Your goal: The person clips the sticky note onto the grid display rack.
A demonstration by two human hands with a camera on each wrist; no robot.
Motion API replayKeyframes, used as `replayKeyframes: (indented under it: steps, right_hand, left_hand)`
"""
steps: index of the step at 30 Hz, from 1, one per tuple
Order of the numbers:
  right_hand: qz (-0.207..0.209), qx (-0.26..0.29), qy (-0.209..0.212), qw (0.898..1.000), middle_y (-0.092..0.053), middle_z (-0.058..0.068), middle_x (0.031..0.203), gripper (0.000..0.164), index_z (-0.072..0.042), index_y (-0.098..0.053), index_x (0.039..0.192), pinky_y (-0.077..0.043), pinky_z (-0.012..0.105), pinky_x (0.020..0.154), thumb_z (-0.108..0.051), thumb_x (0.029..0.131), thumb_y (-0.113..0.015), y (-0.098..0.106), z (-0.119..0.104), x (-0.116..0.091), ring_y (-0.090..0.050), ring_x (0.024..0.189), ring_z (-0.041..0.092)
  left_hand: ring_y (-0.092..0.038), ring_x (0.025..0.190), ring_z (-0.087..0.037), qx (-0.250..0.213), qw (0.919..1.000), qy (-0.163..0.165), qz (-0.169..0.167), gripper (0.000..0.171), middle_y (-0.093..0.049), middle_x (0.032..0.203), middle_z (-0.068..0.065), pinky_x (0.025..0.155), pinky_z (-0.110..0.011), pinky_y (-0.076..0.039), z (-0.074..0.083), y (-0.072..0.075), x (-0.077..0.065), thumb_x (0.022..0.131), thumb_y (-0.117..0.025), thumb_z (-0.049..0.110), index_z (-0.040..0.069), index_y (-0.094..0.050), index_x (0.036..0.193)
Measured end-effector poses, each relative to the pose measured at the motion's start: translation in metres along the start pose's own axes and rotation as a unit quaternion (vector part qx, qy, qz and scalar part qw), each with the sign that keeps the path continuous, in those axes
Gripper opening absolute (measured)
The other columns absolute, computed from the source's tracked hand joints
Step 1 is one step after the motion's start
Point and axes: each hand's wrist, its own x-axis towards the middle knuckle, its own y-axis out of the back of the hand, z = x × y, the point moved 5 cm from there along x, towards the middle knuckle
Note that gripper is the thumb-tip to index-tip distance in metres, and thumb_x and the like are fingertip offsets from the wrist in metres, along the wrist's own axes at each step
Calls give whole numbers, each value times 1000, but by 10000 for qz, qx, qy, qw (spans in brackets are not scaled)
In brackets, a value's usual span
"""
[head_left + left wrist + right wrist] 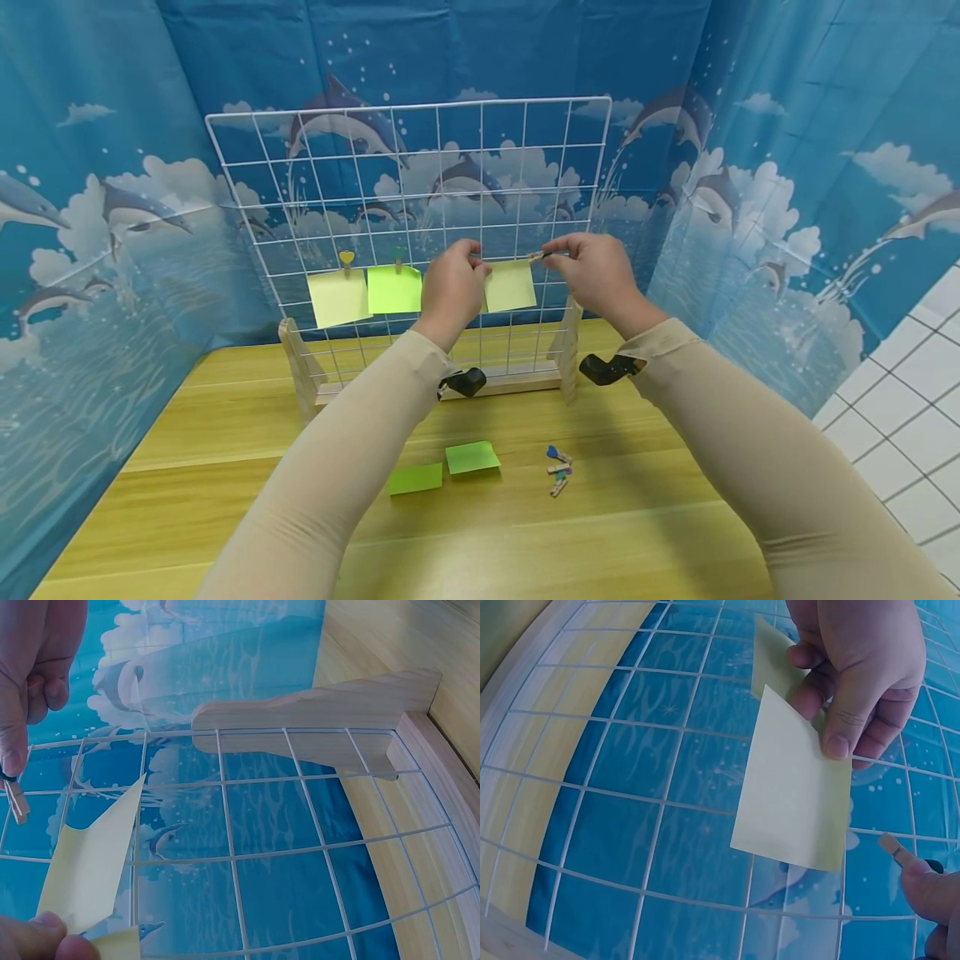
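Observation:
A pale yellow paper note (512, 286) is held by one edge against the white wire grid (408, 107), pinched by my left hand (453, 283). In the right wrist view the note (795, 795) stands partly away from the wires. My right hand (596, 267) pinches a small wooden clothespin (536, 256) near the note's upper right corner; the left wrist view shows this clothespin (15, 799) apart from the paper. Left of my hands, another pale yellow note (339, 300) and a bright green note (394, 292) hang from the grid by clothespins, one with a yellow heart (347, 259).
Two green notes lie on the wooden table, one (472, 457) right of the other (416, 479). A few decorated clothespins (558, 469) lie to their right. Wooden feet (570, 350) hold up the grid, and a blue dolphin curtain (510, 50) hangs behind it.

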Motion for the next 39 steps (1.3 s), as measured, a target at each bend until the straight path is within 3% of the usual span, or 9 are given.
replayKeyframes:
  steps: [9, 15, 19, 22, 30, 39]
  right_hand:
    - [-117, -271, -14, 9996, -45, 1, 50, 29, -14, -76, 131, -29, 30, 43, -24, 110, -58, 1, 1, 12, -33, 41, 17]
    - [-209, -708, 188, 9971, -52, 4, 51, 28, -14, -77, 128, -30, 30, 44, -23, 110, -58, -1, -3, 19, -31, 41, 15]
    - [-366, -1004, 336, 9937, -70, 10, 67, 28, -12, -77, 129, -32, 31, 47, -22, 110, -59, -4, -8, 24, -32, 43, 15]
    - [-450, -1136, 341, 9919, -80, 12, 91, 27, -11, -77, 128, -33, 32, 50, -20, 110, -59, -6, -11, 28, -34, 45, 15]
    - [-640, -1369, 192, 9883, -79, 13, 110, 28, -12, -76, 129, -38, 33, 54, -19, 110, -57, -12, -14, 32, -42, 51, 18]
    - [-595, -1239, 140, 9904, -78, 13, 114, 27, -12, -76, 129, -38, 34, 54, -19, 110, -57, -8, -18, 33, -41, 51, 20]
  left_hand:
    - [-68, 82, -15, 24, 10000, 22, -5, 37, -75, 112, -2, 66, -33, -52, 0, 0, 0, 109, -60, 24, 14, -61, 144]
    - [-69, 82, -16, 21, 10000, 32, 10, 36, -75, 113, -2, 66, -34, -52, 0, -1, -1, 109, -61, 25, 14, -62, 144]
    - [-70, 85, -16, 12, 10000, 76, 14, 37, -75, 114, -2, 68, -34, -53, 0, 0, -1, 109, -61, 25, 14, -62, 144]
    - [-70, 86, -16, 17, 10000, 96, 18, 36, -75, 114, -2, 69, -34, -54, 1, 0, -1, 109, -61, 25, 14, -62, 144]
    - [-70, 85, -17, 76, 9999, 23, 82, 36, -76, 112, -2, 69, -35, -54, 2, 0, -1, 109, -61, 25, 13, -63, 143]
    - [-69, 83, -17, 121, 9999, 91, 80, 34, -75, 111, -2, 68, -35, -54, 2, 0, 0, 109, -61, 25, 13, -63, 142]
